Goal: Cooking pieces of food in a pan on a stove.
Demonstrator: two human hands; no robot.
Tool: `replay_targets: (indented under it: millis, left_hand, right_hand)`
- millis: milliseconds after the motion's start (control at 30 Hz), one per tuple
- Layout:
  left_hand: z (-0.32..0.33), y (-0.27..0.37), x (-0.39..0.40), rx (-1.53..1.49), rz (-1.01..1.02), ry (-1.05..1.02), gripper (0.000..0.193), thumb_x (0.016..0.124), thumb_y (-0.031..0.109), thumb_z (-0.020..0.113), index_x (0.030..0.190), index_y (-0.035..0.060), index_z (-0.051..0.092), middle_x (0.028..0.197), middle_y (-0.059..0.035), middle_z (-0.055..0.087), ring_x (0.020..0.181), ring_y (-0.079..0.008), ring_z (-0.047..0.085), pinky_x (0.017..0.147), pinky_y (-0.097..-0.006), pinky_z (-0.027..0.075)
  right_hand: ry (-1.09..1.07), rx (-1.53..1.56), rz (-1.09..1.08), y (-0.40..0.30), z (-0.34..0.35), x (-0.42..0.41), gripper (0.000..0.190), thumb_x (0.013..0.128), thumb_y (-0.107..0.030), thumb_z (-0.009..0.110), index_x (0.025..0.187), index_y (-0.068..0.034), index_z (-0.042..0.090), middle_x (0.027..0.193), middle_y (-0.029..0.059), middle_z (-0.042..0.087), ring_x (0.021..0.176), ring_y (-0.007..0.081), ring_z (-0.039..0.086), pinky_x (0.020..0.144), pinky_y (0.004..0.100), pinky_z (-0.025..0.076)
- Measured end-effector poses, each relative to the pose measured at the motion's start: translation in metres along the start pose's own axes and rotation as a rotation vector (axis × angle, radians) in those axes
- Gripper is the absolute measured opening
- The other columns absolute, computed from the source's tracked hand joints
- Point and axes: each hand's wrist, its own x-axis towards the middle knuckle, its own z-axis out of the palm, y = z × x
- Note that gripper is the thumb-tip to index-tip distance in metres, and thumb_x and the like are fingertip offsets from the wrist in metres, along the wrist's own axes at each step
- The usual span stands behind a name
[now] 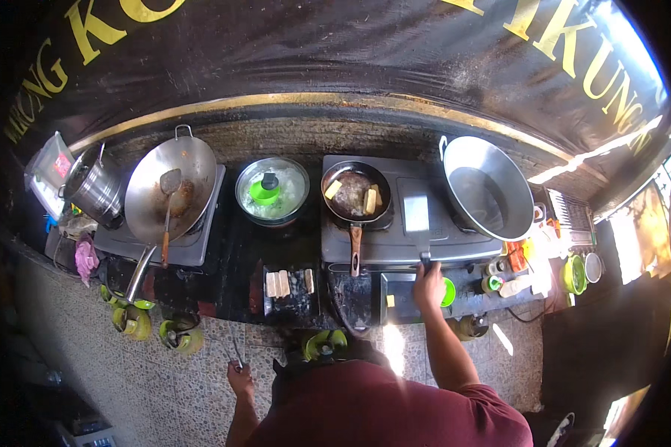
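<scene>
My right hand (428,288) grips the black handle of a metal turner (416,217), its wide blade over the stove between the frying pan and a large wok. The small frying pan (346,208) holds a pale yellow piece (332,189) at the left and browned, stick-shaped pieces of food (371,200) at the right. My left hand (240,381) is low, over the floor at the left of my body, closed around what look like slim metal tongs (236,351). Several pale sticks of food (278,284) lie on a black tray (296,311) at the counter's front.
A wok (140,184) with a ladle stands on the left stove, its metal handle jutting forward. Between the stoves sits a bowl (240,193) with a green cup. The large wok (483,190) occupies the right burner. A metal tray (405,288) holds a small yellow piece; gas cylinders (184,338) stand below.
</scene>
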Motion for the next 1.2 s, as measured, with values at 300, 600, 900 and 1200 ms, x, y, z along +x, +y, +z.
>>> replay_targets:
  millis: [300,600,900,1200]
  left_hand:
    - [0.037,0.014,-0.021,0.112,0.040,-0.016,0.015,0.085,0.005,0.069,0.090,0.0071,0.056,0.070,0.0021,0.049,0.057,-0.0079,0.044,0.049,-0.0268,0.037]
    - [0.015,-0.028,-0.067,0.024,-0.044,0.113,0.022,0.083,0.001,0.070,0.090,0.0085,0.051,0.070,0.0018,0.049,0.055,-0.0076,0.043,0.048,-0.0281,0.036]
    - [0.018,-0.028,-0.085,0.040,-0.096,0.129,0.023,0.083,0.002,0.069,0.098,0.0058,0.052,0.066,-0.0010,0.051,0.048,-0.0104,0.048,0.043,-0.0284,0.038]
    - [0.008,-0.032,-0.068,0.052,-0.064,0.087,0.022,0.083,0.003,0.069,0.097,0.0061,0.052,0.071,-0.0011,0.051,0.052,-0.0102,0.046,0.045,-0.0284,0.039]
  right_hand:
    - [-0.245,-0.203,-0.484,-0.158,-0.078,0.115,0.039,0.089,-0.032,0.062,0.123,-0.014,0.057,0.095,0.0206,0.073,0.088,0.0416,0.070,0.077,0.0510,0.056]
    - [-0.183,-0.409,-0.801,-0.227,-0.049,0.165,0.025,0.086,-0.023,0.061,0.105,-0.013,0.073,0.095,0.0170,0.075,0.092,0.0370,0.073,0.079,0.0472,0.058]
    - [-0.221,-0.559,-0.891,-0.254,-0.051,0.173,0.022,0.082,-0.022,0.065,0.098,-0.014,0.077,0.095,0.0139,0.076,0.091,0.0321,0.075,0.075,0.0417,0.058]
    - [-0.167,-0.671,-0.947,-0.243,-0.074,0.169,0.019,0.082,-0.024,0.069,0.097,-0.018,0.078,0.095,0.0101,0.077,0.092,0.0287,0.075,0.075,0.0395,0.058]
